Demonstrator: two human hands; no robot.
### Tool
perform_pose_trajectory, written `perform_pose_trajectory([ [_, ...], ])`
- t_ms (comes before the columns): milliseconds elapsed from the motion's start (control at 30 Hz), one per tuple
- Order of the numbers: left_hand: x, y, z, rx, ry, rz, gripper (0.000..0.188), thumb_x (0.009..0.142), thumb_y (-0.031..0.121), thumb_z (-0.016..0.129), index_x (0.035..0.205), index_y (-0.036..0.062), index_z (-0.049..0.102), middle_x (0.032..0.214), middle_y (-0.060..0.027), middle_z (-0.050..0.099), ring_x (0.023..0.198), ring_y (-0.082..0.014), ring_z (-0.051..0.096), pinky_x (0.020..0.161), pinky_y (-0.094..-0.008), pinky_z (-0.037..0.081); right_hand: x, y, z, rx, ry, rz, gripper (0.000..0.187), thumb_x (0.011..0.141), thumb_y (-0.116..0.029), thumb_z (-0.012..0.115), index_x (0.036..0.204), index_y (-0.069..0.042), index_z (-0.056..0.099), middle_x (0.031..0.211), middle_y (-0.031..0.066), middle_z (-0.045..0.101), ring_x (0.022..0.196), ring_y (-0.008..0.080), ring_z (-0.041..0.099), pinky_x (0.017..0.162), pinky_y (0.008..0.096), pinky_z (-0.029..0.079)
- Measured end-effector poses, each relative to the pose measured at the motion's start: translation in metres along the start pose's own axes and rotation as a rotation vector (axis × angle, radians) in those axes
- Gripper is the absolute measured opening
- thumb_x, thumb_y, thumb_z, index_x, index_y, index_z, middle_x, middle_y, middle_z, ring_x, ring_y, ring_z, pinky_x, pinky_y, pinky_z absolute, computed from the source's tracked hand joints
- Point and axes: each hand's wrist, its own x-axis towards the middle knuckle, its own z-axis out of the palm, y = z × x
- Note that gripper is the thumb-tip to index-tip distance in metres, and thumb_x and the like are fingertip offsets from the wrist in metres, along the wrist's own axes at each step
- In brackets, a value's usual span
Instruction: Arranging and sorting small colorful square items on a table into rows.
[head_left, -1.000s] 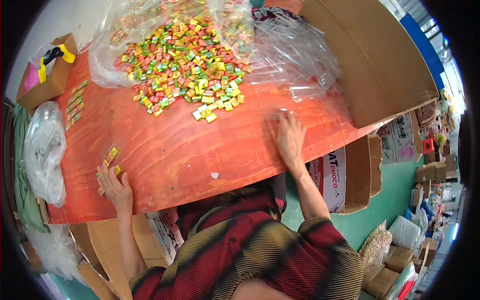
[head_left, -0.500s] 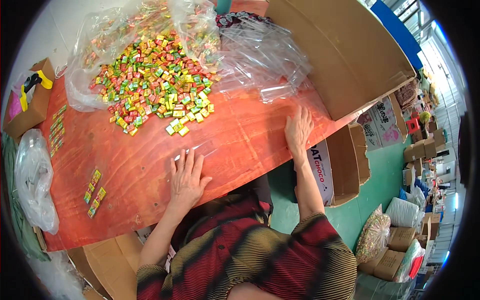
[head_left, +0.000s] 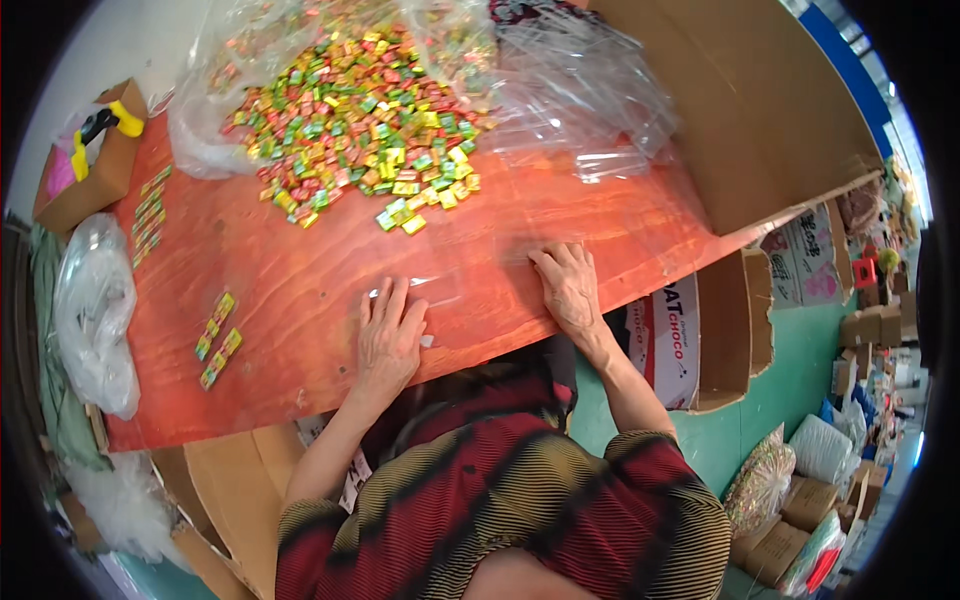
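My left hand (head_left: 390, 330) lies on the red-orange tabletop (head_left: 300, 375) with its fingers spread. Under and beside its fingertips is a clear plastic sleeve (head_left: 437, 290), and a small whitish piece (head_left: 427, 341) shows by the thumb. To the right, my right hand (head_left: 568, 290) rests on the wood with fingers bent and drawn together. A faint clear sheen shows by those fingertips; what they hold, if anything, I cannot make out. Beyond both hands spreads a heap of small wrapped candies (head_left: 370, 130) in yellow, green and red, spilling from a large clear bag (head_left: 205, 130).
Clear plastic sleeves (head_left: 590, 90) are piled at the back, beside a tall cardboard box (head_left: 760, 110). Short candy rows (head_left: 215, 325) lie at left, with more rows (head_left: 150, 215) farther back. A small carton (head_left: 95, 190) stands at the far left edge. Open cartons (head_left: 725, 330) sit below, right.
My right hand has moved left and nearer to me, its flat fingers now bent together. My left hand stays beside the clear sleeve. The whole view has shifted a little.
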Motion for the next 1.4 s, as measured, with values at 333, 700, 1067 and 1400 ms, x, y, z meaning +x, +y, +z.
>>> perform_pose_trajectory([
  [333,-0.010,-0.010,-0.008,-0.019,0.095,-0.103,0.020,0.080,0.014,0.056,0.098,0.0048,0.059,0.120,-0.0184,0.047,0.117,-0.0361,0.040,0.096,-0.0509,0.030,0.005,-0.031,0.003,0.197,-0.087,-0.150,0.024,0.071,-0.005,0.063,0.095,-0.005,0.060,0.096,0.0093,0.056,0.087,0.0282,0.051,0.075,0.0388,0.039],
  [700,-0.025,-0.020,-0.010,0.095,0.075,-0.107,0.032,0.078,0.015,0.059,0.107,0.0027,0.055,0.121,-0.0174,0.046,0.117,-0.0365,0.039,0.098,-0.0501,0.027,-0.018,0.081,-0.039,-0.488,0.135,0.463,0.030,0.075,-0.011,0.057,0.105,-0.005,0.054,0.097,0.0128,0.053,0.094,0.0302,0.048,0.081,0.0429,0.035],
  [1067,-0.019,-0.015,-0.007,0.056,0.109,-0.097,0.023,0.078,0.012,0.060,0.100,0.0066,0.061,0.119,-0.0182,0.047,0.113,-0.0371,0.043,0.095,-0.0496,0.031,0.002,0.046,-0.017,-0.244,0.145,0.164,0.017,0.077,-0.007,0.050,0.091,-0.008,0.060,0.083,0.0116,0.053,0.082,0.0298,0.049,0.080,0.0454,0.037],
  [1400,-0.020,-0.017,-0.012,0.049,0.098,-0.112,0.025,0.077,0.013,0.060,0.101,0.0065,0.061,0.119,-0.0205,0.046,0.112,-0.0390,0.043,0.094,-0.0516,0.031,0.009,0.052,-0.014,-0.013,0.035,0.144,0.007,0.075,-0.005,0.053,0.079,-0.003,0.059,0.081,0.0130,0.056,0.080,0.0316,0.051,0.070,0.0397,0.042],
])
